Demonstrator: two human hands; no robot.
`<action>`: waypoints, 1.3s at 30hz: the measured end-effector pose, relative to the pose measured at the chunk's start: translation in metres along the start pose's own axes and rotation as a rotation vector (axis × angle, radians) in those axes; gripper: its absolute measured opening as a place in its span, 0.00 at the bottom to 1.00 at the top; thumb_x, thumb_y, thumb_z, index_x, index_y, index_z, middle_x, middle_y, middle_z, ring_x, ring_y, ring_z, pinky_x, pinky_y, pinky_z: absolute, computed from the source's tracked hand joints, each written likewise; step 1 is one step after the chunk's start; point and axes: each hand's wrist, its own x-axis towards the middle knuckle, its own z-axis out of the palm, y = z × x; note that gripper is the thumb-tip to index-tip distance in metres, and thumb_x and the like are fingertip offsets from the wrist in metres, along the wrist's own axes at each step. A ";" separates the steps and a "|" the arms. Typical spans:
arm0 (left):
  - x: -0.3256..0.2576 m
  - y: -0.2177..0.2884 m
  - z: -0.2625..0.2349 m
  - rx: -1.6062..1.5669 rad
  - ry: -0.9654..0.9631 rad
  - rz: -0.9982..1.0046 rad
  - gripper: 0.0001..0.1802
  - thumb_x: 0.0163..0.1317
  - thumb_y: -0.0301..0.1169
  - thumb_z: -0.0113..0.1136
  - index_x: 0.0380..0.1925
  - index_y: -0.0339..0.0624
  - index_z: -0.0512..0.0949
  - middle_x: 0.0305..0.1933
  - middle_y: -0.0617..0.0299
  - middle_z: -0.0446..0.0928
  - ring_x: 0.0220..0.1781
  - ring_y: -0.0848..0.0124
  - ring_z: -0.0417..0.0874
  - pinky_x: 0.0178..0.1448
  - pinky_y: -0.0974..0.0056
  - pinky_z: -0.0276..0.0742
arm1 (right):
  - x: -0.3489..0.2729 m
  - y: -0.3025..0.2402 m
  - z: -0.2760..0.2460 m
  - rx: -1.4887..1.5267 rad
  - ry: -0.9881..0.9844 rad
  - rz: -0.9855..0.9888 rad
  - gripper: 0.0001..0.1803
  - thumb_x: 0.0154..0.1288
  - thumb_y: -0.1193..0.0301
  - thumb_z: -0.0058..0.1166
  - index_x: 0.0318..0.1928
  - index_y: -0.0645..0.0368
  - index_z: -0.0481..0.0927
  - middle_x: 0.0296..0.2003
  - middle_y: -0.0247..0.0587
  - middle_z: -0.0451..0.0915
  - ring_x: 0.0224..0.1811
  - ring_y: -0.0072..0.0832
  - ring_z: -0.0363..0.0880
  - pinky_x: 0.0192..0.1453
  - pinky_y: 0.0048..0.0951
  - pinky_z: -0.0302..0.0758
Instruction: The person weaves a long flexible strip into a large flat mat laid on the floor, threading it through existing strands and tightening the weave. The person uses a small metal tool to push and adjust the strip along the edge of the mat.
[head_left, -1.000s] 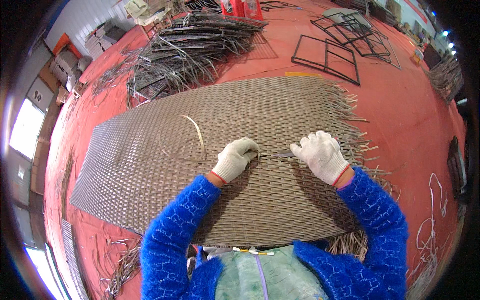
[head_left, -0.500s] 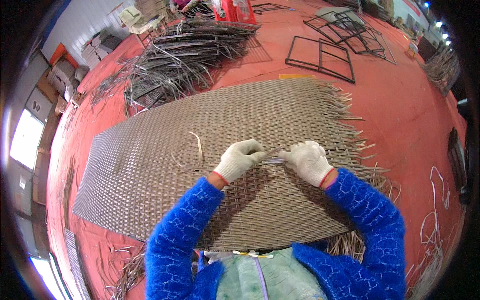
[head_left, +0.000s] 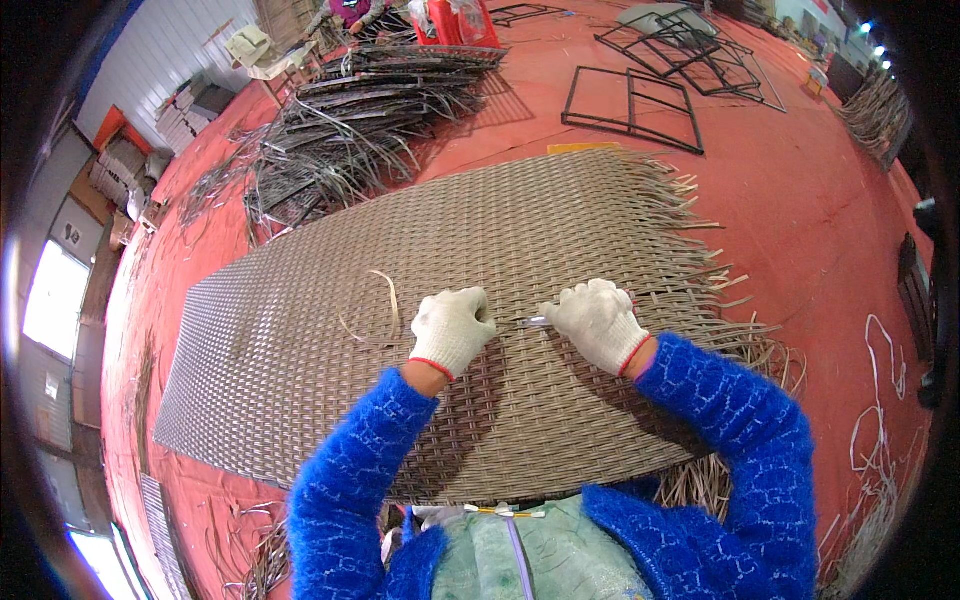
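A large brown woven wicker panel (head_left: 330, 300) lies in front of me. Both my hands, in white knit gloves with red cuffs, are over its middle. My left hand (head_left: 452, 330) is closed, thumb against curled fingers; whatever it may hold is hidden. From my closed right hand (head_left: 600, 325) a short silvery metal tool tip (head_left: 537, 322) sticks out toward the left hand; the rest of that tool is covered by the glove. A loose pale strip (head_left: 393, 303) curls on the weave left of my left hand. Unwoven strip ends (head_left: 705, 225) fringe the panel's right side.
Beyond the panel, a big heap of dark woven pieces and strips (head_left: 350, 130) lies on the red floor (head_left: 790, 220). Black metal frames (head_left: 632, 105) lie at the far right. A person (head_left: 355, 12) is by a red plastic container (head_left: 460, 25) at the back. White cord (head_left: 880, 400) lies at right.
My left hand has drawn left and turned knuckles-up, widening the gap between the hands. The strip seen between them no longer shows clearly. My right hand has shifted slightly left.
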 end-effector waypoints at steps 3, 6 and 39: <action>0.001 0.003 -0.002 0.044 0.016 -0.001 0.07 0.51 0.39 0.61 0.26 0.50 0.81 0.28 0.56 0.82 0.34 0.53 0.84 0.40 0.52 0.79 | -0.001 -0.002 -0.007 -0.008 -0.012 -0.019 0.05 0.60 0.69 0.54 0.37 0.50 0.81 0.32 0.36 0.81 0.37 0.36 0.84 0.36 0.38 0.80; 0.001 0.005 -0.002 0.029 0.048 -0.024 0.07 0.49 0.37 0.62 0.25 0.48 0.80 0.26 0.55 0.81 0.33 0.53 0.83 0.38 0.52 0.78 | -0.003 -0.002 -0.011 0.013 0.002 -0.014 0.06 0.60 0.69 0.54 0.38 0.51 0.80 0.33 0.37 0.81 0.38 0.36 0.84 0.37 0.38 0.80; 0.018 0.015 0.037 0.189 0.064 0.445 0.07 0.58 0.35 0.62 0.36 0.51 0.83 0.44 0.61 0.79 0.50 0.60 0.78 0.55 0.56 0.73 | -0.014 0.020 -0.016 0.196 0.031 0.044 0.08 0.60 0.63 0.52 0.37 0.47 0.81 0.30 0.41 0.82 0.35 0.43 0.84 0.36 0.46 0.79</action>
